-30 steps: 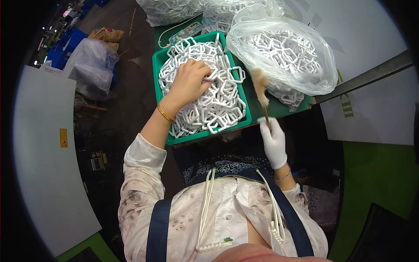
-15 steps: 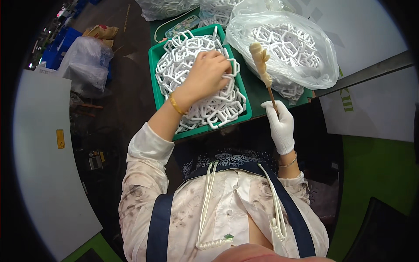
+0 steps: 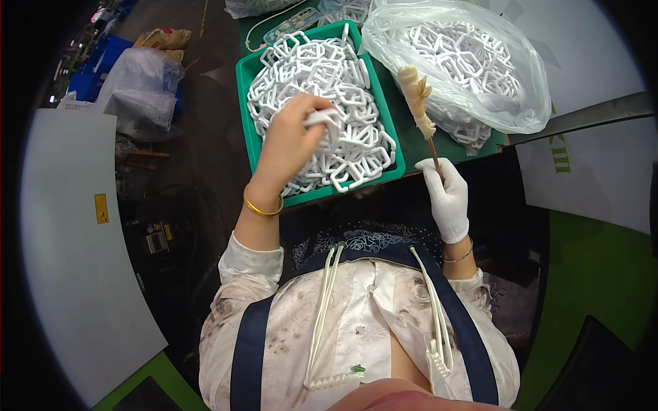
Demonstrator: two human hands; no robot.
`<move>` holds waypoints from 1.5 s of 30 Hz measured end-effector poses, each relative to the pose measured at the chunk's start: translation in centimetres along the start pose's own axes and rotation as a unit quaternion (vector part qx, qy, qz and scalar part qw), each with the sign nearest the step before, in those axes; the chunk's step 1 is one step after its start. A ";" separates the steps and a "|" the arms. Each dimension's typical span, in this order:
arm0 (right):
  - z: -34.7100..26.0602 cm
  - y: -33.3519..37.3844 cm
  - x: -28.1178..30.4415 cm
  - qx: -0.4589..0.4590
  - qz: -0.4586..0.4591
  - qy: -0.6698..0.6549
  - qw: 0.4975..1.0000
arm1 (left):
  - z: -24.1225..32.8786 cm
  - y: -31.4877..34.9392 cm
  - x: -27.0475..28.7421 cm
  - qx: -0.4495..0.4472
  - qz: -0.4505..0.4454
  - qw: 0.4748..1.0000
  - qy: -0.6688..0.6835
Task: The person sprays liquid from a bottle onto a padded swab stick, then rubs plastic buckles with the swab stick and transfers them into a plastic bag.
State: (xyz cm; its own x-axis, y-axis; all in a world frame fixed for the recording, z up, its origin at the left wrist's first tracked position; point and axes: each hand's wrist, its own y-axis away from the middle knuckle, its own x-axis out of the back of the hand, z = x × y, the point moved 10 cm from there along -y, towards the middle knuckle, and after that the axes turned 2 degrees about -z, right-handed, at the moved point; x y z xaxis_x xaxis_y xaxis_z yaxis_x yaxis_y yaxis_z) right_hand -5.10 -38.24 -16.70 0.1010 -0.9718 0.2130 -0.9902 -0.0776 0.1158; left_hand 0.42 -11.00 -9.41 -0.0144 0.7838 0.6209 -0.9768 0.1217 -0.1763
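A green tray in front of me is heaped with white angular plastic links. Over the heap, my left hand is bare and closed, with white plastic links gripped between thumb and fingers. Blur hides how many links it holds. Right of the tray, my right hand wears a white glove and is wrapped round a thin brown stick. The stick points upward, its upper end thickly wrapped in cream-coloured material.
A clear plastic bag of similar white links stands right of the tray, on the green tabletop. More bagged links lie behind. Pale panels flank me. Plastic-wrapped goods sit on the dark floor at far left.
My left hand has drawn back leftward and toward me across the heap, with links now showing in its fingers. My right hand keeps its hold on the stick. The view has shifted slightly.
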 end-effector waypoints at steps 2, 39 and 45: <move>-0.2 -0.1 -0.4 0.002 -0.007 0.003 1.000 | 1.0 0.4 -1.2 -0.054 -0.038 0.996 -0.057; -5.8 -5.4 -7.6 0.070 -0.055 0.057 0.994 | -5.0 2.8 2.1 0.099 0.164 0.966 0.175; -6.3 -5.7 -7.0 0.130 -0.017 0.040 0.991 | -0.8 2.9 2.3 -0.030 0.137 0.987 -0.079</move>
State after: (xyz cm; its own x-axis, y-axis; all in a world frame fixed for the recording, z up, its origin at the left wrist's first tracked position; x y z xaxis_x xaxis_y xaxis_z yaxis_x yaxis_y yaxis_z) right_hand 0.39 -29.58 -12.79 0.1325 -0.9478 0.2899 -0.9762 -0.1755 -0.1277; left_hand -2.33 -8.39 -9.09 -0.3141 0.6887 0.6535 -0.9169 -0.0417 -0.3968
